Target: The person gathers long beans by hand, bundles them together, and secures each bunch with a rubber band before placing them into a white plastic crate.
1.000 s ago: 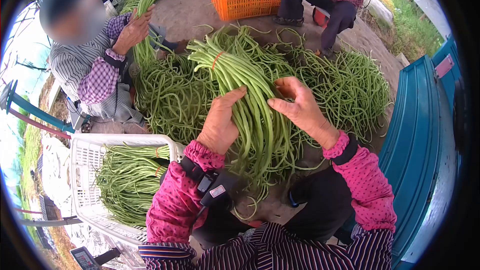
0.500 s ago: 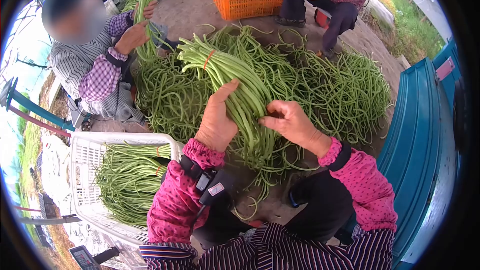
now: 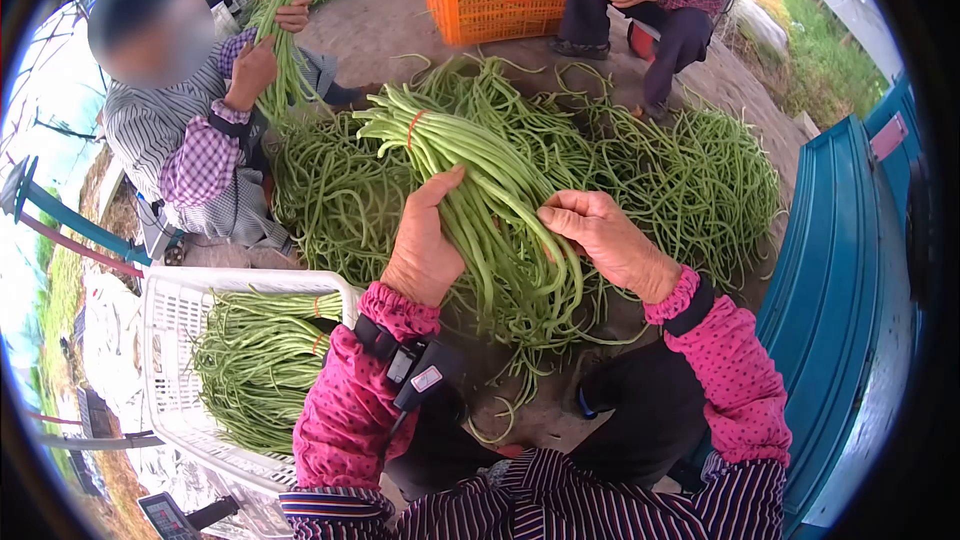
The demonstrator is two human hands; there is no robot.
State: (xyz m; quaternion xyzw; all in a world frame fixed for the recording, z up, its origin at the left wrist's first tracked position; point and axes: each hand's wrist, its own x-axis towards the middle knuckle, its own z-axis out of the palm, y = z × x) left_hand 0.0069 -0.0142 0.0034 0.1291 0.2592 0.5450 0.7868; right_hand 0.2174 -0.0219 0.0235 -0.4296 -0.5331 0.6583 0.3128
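Note:
A thick bundle of green long beans [image 3: 480, 175] slants across the middle, tied near its upper left end with a red band [image 3: 414, 128]. My left hand [image 3: 428, 245] is wrapped round its left side, with the thumb lying on top. On the bundle's right side my right hand [image 3: 612, 243] is closed, thumb and fingers pinching a few beans at its edge. The lower ends of the bundle curl down over loose long beans [image 3: 690, 180] heaped on the ground. The undersides of my left fingers are hidden behind the bundle.
A white crate [image 3: 165, 340] at lower left holds banded long beans [image 3: 265, 365]. One person [image 3: 165, 130] at left grips another bundle [image 3: 290, 60]; a second person [image 3: 685, 0] sits at upper right. An orange crate [image 3: 495, 0] stands behind, and blue metal panelling [image 3: 830, 270] at right.
My right hand has moved slightly right, and the beans on that side have spread outward from the bundle. My left hand shifts slightly left. The person at left has lowered their bundle a little.

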